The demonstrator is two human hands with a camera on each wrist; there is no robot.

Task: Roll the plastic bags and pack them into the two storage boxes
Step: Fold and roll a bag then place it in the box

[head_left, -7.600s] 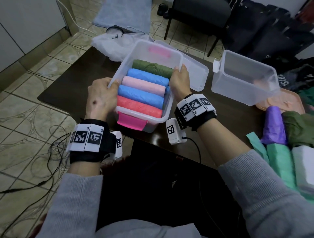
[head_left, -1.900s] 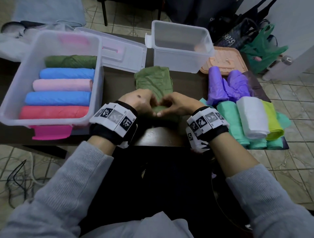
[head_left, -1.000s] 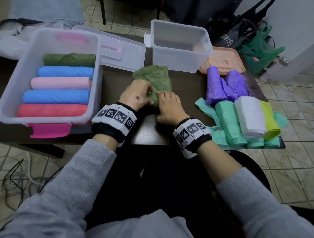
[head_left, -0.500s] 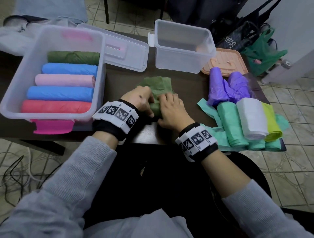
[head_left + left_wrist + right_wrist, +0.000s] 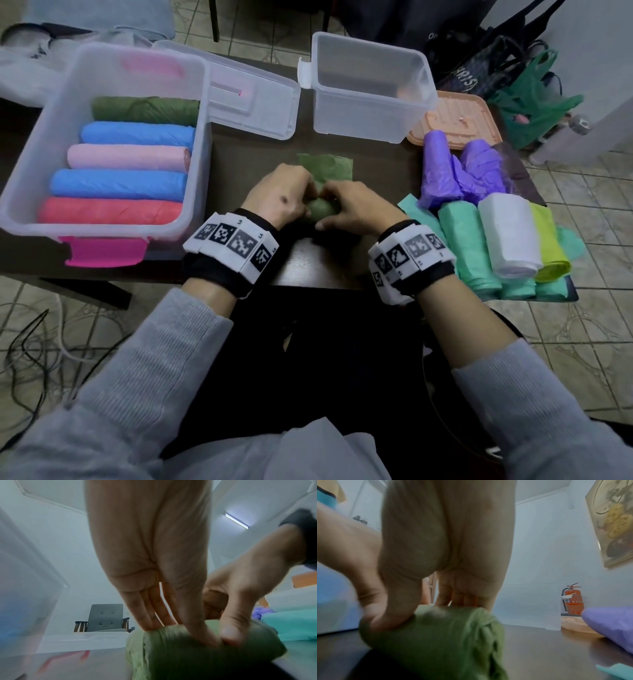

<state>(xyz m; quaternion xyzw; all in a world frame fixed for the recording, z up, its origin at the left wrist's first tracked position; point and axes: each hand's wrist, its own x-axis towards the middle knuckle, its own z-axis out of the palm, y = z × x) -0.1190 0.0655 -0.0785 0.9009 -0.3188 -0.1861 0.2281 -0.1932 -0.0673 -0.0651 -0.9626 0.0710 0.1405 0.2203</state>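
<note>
From the head view the left hand (image 5: 279, 198) and right hand (image 5: 356, 209) hide most of the green bag (image 5: 323, 209) on the table (image 5: 308, 255). The wrist views show both hands gripping its rolled part, thumbs in front; fingertips hidden behind.

Both forearms reach toward 12 o'clock, wrists banded. The left hand (image 5: 278, 195) and right hand (image 5: 356, 209) meet thumb to thumb, fingers angled down, pressing and gripping.
</note>
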